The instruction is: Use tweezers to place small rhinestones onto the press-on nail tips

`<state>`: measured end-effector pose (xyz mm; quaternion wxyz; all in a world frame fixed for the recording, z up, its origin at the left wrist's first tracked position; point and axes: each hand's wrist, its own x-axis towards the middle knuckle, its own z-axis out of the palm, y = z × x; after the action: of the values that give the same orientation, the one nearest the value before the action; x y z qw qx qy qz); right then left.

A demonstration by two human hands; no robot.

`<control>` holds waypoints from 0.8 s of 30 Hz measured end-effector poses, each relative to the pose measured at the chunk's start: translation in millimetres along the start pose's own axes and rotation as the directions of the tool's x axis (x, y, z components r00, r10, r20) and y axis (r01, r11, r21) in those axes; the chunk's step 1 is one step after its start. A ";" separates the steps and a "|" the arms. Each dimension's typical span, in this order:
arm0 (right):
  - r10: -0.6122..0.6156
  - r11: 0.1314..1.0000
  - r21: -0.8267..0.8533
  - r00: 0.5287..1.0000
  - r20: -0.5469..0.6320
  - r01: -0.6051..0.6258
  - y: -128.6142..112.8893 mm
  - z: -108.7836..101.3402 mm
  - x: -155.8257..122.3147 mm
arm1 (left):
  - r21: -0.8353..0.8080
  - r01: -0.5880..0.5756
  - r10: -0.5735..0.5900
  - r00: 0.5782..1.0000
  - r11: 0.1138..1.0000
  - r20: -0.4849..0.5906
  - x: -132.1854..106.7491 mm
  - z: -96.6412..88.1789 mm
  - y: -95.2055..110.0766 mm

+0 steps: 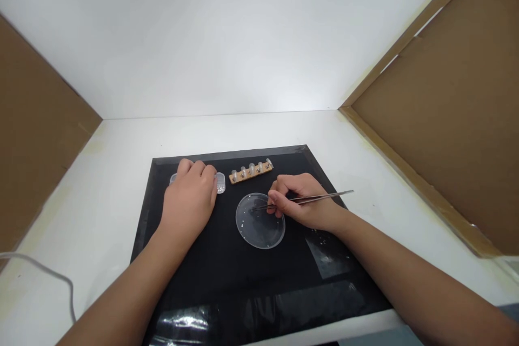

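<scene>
My right hand [298,200] pinches a pair of metal tweezers [320,198], whose tips point left over a clear round dish [259,240]. Several tiny shiny bits [243,224] lie in that dish. To the left, my left hand [190,189] rests with curled fingers over a small clear plastic box [221,183], covering most of it. Small pale pieces show in the box's uncovered right end. Behind the dish, between my hands, lies a narrow tan strip [251,171] bearing a row of short clear cylinders with dark metal parts.
Everything sits on a black mat [211,281] on a white table [117,173]. A clear film patch [328,254] lies by my right forearm. Brown panels [454,119] stand at both sides, with a white wall [227,38] behind. A grey cable [52,273] runs at left.
</scene>
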<state>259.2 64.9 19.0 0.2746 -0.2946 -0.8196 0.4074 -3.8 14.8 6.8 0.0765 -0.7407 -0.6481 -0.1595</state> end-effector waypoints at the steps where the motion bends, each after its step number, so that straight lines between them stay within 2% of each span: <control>1: -0.012 1.000 0.014 1.000 -0.006 0.012 -0.7 -0.4 -0.1 | -0.002 0.000 0.000 1.000 1.000 0.003 0.0 0.5 -0.3; 5: -0.074 0.997 0.026 0.990 -0.119 0.078 -4.1 -4.8 -1.3 | -0.006 -0.014 0.014 1.000 1.000 0.012 0.5 1.1 -0.7; 9: -0.072 0.997 -0.029 0.974 -0.217 0.067 -5.6 -11.4 -1.1 | -0.003 -0.015 0.015 1.000 1.000 0.005 0.5 0.4 0.2; 11: -0.066 0.997 -0.039 0.978 -0.200 0.059 -5.8 -13.5 -0.5 | 0.001 -0.014 0.014 1.000 1.000 -0.001 0.2 0.1 0.4; 16: -0.031 0.999 -0.034 1.000 0.002 0.031 -4.0 -11.0 0.7 | -0.003 -0.017 0.017 1.000 1.000 -0.011 0.1 0.3 0.1; 18: -0.021 1.000 -0.010 0.999 0.049 0.021 -2.2 -8.9 0.9 | -0.010 -0.011 0.011 1.000 1.000 -0.005 0.2 0.8 -0.1; 21: -0.015 1.000 0.008 0.998 0.053 0.015 -0.2 -8.0 0.9 | -0.010 -0.016 0.016 1.000 1.000 0.000 0.1 1.5 -0.7; 24: -0.025 0.999 0.040 1.000 -0.018 0.026 0.5 -9.9 0.4 | -0.001 -0.025 0.025 1.000 1.000 -0.003 -0.4 2.0 -1.0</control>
<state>265.9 70.5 23.8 0.2926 -0.2820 -0.8127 0.4176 -4.6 15.2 4.7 0.0790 -0.7487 -0.6385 -0.1600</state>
